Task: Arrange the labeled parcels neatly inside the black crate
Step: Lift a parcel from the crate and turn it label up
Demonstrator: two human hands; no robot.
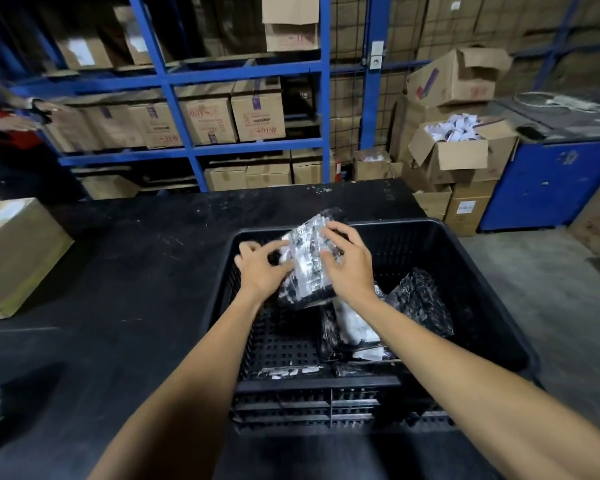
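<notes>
A black plastic crate with perforated walls stands on the black table. Over its far left part I hold a black plastic-wrapped parcel with a white label, tilted, its top end above the crate rim. My left hand grips its left edge and my right hand rests on its right side. Lower in the crate lie other wrapped parcels: one at the right, one with a white label in the middle, and flat ones along the near wall.
A cardboard box sits on the table at the left. Blue shelving full of cartons stands behind. Open cartons and a blue cabinet are at the right. Another person's hands reach in at the far left.
</notes>
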